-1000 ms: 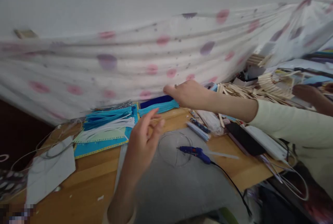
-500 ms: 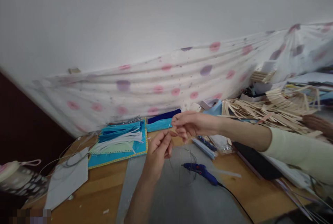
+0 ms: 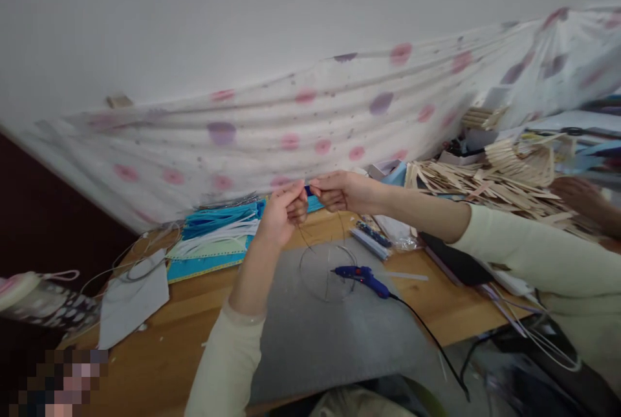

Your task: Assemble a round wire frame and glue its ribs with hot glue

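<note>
My left hand (image 3: 285,211) and my right hand (image 3: 343,191) are raised above the far part of the grey mat (image 3: 301,333), fingertips close together. Both are closed in a pinch. A thin wire (image 3: 306,237) hangs below the fingers; the fingers hide where it is gripped. Beneath the hands, a thin wire ring (image 3: 301,278) shows over the mat, around a blue glue gun (image 3: 363,276). Whether the ring and the hanging wire are one piece, I cannot tell. The glue gun lies on its side with a clear glue stick (image 3: 410,276) behind it and a black cord.
Blue and white pipe cleaners (image 3: 220,223) lie on a blue board (image 3: 204,268) at the left. Many wooden sticks (image 3: 466,184) are heaped at the right, with another person's hand (image 3: 577,194) near them. A white sheet (image 3: 133,300) and a bottle (image 3: 48,304) stand at the left edge.
My hands have drawn level, with the left one rising beside the right and both fingers pinching closer. The camera view has shifted, showing more of the mat and the table's front edge.
</note>
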The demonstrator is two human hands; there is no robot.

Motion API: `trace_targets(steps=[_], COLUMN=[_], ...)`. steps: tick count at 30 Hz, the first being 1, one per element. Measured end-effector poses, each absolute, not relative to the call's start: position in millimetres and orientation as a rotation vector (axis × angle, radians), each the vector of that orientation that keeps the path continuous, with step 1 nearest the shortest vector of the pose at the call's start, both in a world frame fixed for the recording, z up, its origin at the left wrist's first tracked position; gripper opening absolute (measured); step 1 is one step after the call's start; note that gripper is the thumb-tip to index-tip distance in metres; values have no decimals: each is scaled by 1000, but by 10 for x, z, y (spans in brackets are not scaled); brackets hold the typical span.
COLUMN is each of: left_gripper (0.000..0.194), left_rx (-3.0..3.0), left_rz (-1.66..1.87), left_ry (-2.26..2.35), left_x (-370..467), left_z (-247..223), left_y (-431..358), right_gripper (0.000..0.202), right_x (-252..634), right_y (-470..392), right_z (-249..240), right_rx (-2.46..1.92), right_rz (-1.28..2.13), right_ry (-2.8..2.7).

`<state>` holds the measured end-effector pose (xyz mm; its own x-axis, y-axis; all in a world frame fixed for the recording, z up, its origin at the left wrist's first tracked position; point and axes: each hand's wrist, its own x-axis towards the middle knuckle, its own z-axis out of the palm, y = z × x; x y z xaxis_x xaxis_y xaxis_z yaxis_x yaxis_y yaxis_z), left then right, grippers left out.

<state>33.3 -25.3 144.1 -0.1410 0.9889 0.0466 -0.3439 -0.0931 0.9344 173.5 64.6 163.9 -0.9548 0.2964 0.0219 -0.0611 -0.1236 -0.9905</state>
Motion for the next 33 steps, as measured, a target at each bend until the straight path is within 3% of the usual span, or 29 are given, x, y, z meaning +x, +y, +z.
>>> trace_targets(steps=[8,23,33], left_gripper=[44,41,37], left_rx=[898,984,746], left_rz=[1413,1312,1556], left_ry=[1038,1012,802], left_x=[333,186,299], left_z=[1110,986,1120], left_y=[-95,-63,-104], right_gripper=[20,19,18], right_x=[1801,1996,1831], right_y=[733,1026,712], right_z=[1204,1136,1123], right_rx=[-456,-407,-277], right_rz=[2152,2288,2343], right_ry=[-1664,-1678,-1274])
